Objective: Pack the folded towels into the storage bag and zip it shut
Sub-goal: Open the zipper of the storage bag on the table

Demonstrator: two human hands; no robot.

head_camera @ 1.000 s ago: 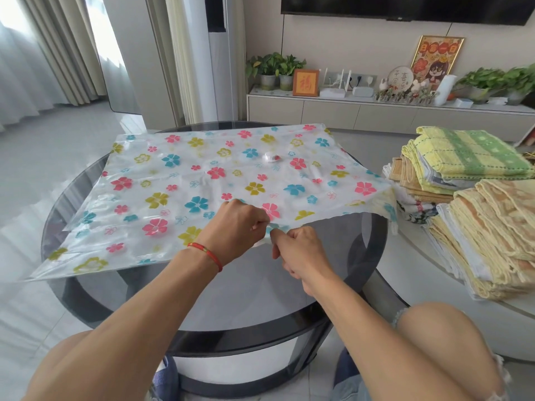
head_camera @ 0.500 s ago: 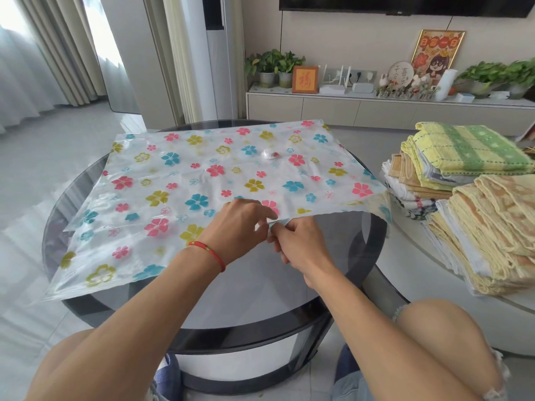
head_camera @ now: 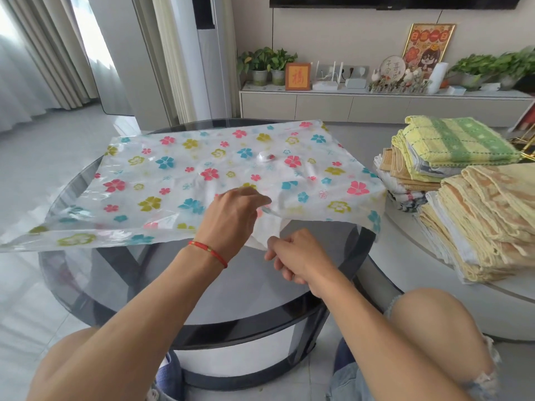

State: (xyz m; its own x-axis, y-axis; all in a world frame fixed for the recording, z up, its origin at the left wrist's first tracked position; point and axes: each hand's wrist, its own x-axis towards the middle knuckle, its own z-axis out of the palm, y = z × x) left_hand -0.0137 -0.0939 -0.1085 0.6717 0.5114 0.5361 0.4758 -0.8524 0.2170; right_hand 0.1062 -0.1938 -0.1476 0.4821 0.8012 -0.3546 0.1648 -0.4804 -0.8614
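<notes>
Opening storage bag [head_camera: 202, 175] mouth on table [head_camera: 139, 285]: left hand [head_camera: 231, 218] and right hand [head_camera: 295, 256] each pinching one layer. Next: towels [head_camera: 477, 221] in.

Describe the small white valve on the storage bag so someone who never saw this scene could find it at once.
Start at the round dark glass table with the flower-printed storage bag spread over it. On the bag's top face, towards its far edge and beyond the left hand, sits the small white round valve. It is the only raised, solid piece there; everything around it is flat printed flowers.
</notes>
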